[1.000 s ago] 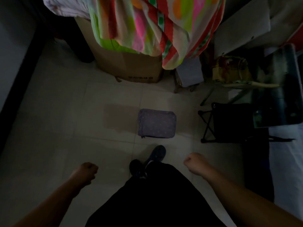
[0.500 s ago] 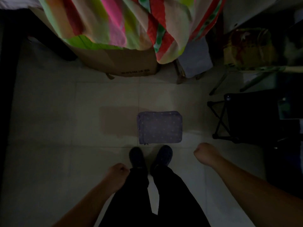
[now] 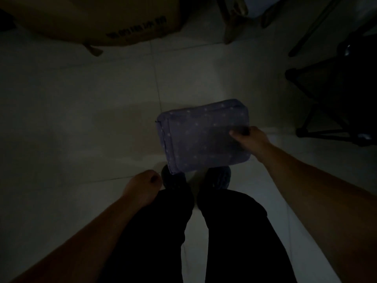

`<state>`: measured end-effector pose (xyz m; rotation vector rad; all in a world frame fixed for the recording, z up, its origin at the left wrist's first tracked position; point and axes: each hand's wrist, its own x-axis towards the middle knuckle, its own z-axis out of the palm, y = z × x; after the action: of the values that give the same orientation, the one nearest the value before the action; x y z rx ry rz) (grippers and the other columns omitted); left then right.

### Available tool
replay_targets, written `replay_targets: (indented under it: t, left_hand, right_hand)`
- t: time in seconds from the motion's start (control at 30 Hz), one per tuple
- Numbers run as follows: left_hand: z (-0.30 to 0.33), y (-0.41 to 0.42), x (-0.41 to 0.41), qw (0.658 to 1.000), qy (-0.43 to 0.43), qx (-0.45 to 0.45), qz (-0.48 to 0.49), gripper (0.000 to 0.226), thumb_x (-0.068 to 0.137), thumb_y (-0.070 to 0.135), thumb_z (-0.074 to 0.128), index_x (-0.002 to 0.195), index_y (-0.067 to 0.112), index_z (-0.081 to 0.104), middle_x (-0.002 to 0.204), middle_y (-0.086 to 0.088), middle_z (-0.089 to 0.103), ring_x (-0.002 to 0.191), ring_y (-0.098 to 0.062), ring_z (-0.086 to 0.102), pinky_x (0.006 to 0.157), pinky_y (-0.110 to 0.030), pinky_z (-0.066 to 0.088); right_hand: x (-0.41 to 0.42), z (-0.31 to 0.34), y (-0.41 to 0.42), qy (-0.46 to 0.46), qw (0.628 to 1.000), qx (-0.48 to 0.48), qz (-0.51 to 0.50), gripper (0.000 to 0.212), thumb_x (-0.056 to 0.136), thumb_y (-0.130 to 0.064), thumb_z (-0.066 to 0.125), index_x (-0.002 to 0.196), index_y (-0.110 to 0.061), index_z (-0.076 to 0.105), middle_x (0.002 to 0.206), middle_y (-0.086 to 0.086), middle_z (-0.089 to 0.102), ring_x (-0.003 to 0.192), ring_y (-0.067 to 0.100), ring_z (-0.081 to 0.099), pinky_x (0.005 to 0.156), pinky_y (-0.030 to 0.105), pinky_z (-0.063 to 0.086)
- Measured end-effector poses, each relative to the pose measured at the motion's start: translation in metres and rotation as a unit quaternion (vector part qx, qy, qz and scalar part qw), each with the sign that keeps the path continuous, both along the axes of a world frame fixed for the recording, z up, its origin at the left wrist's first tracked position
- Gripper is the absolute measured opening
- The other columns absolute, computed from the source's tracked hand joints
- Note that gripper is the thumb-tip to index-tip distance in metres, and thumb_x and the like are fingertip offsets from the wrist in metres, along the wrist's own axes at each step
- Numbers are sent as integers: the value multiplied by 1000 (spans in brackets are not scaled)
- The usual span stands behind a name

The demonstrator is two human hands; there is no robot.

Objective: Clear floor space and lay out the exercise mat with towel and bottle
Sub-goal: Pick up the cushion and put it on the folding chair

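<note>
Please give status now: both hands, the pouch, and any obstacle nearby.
Right hand grips the purple dotted fabric pouch by its right edge. Left hand closed, empty. Brown cardboard box ahead, black folding stool to the right.

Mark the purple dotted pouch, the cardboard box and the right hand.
purple dotted pouch [image 3: 202, 137]: head view, middle of its top face.
cardboard box [image 3: 91, 19]: head view, its front wall left of the print.
right hand [image 3: 250, 139]: head view, back of the hand gripping the pouch's edge.

cardboard box [image 3: 91, 19] cut off by top edge, its print blurred, shoes [image 3: 173, 178] partly hidden under purple pouch [image 3: 204, 137]
</note>
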<state>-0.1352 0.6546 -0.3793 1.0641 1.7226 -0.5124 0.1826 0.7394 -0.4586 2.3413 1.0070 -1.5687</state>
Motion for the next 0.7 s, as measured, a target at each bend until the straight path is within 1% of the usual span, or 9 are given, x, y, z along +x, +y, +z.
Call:
replay_targets:
  t: [0.03,0.1,0.17,0.27,0.37,0.47,0.57,0.6,0.7]
  left_hand:
    - [-8,3,-1,1000,-1,-2,-11,24,89,32,47,97,18,64,107,-10,67,94,-27,62,83,-34,50]
    - [-20,7,-2,999,-7,-2,-38,24,90,32,48,99,17,65,109,-9,68,97,-26,62,86,-34,50]
    - [-26,9,-4,998,-21,6,-52,22,91,31,49,98,17,64,108,-7,68,98,-24,62,87,-35,50]
    - [-27,7,-10,998,-24,6,-62,18,90,29,51,96,20,64,106,-3,69,97,-22,62,85,-33,49]
    - [-25,1,-16,998,-17,9,-67,16,90,31,52,95,23,65,106,0,69,97,-19,62,85,-31,48]
    - [-21,-5,-19,998,-17,2,-65,13,90,30,52,94,25,63,107,0,70,98,-19,63,85,-29,48]
    - [-11,-12,-21,997,-17,-1,-69,8,90,28,52,89,27,59,106,-2,70,97,-21,64,82,-29,47]
    - [-4,-15,-22,997,-15,0,-73,7,90,28,52,88,28,58,106,-3,70,97,-21,64,81,-28,47]
    - [21,-25,-24,995,-13,-17,-98,11,91,26,50,92,23,61,107,-3,70,98,-20,64,81,-28,46]
  right_hand:
    - [0,-9,1,16,1000,9,-11,71,74,-65,68,127,-19,60,121,9,66,110,34,63,87,41,53]
    - [1,-28,5,59,997,22,-50,70,67,-66,73,122,-24,64,119,5,69,107,30,66,86,39,54]
    - [3,-40,8,97,990,15,-101,76,58,-71,76,118,-25,66,118,2,69,105,28,67,88,43,56]
    - [3,-54,10,139,976,9,-166,78,49,-73,80,111,-27,66,116,1,69,104,29,67,90,51,55]
    - [3,-60,7,152,966,0,-209,87,45,-72,83,116,-23,65,118,4,69,104,30,67,91,53,54]
    - [-1,-58,0,156,963,-12,-220,88,45,-70,84,117,-22,65,120,5,68,106,33,66,91,53,54]
    - [-22,-47,-14,150,965,-5,-214,79,46,-73,80,107,-24,67,108,1,71,101,29,68,82,44,57]
    - [-32,-42,-18,154,965,7,-214,80,47,-74,79,108,-23,67,107,2,72,100,28,68,84,43,57]
    - [-62,-14,-29,150,969,31,-196,93,45,-80,73,116,-21,65,114,3,72,105,25,67,98,45,51]
